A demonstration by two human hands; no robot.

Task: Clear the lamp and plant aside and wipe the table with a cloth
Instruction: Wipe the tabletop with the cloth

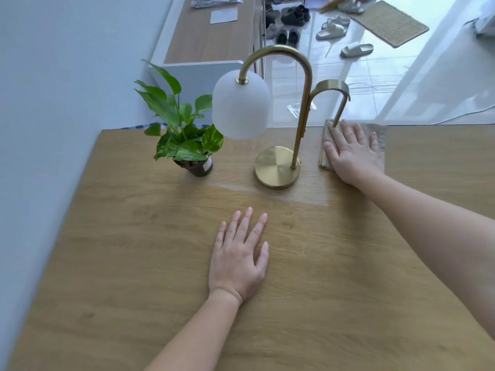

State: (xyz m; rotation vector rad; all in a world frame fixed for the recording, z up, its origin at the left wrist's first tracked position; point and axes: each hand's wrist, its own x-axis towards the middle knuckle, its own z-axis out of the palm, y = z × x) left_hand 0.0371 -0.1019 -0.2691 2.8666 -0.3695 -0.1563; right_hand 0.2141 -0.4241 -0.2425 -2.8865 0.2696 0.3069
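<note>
A brass lamp [277, 167] with a white glass shade stands near the far edge of the wooden table [134, 263]. Left of it sits a small potted plant [187, 140] in a dark pot. A beige cloth [325, 153] lies flat just right of the lamp's base, by the far edge. My right hand [351, 153] presses flat on the cloth with straight, spread fingers. Nearer to me, my left hand [241, 258] rests flat on the bare wood in the middle of the table, holding nothing.
A grey wall runs along the table's left side. Beyond the far edge stand a low wooden bench [209, 38], several shoes and slippers [332, 29] on a tiled floor, and a woven mat [391, 22]. A paler streak on the wood [241, 190] lies in front of the lamp.
</note>
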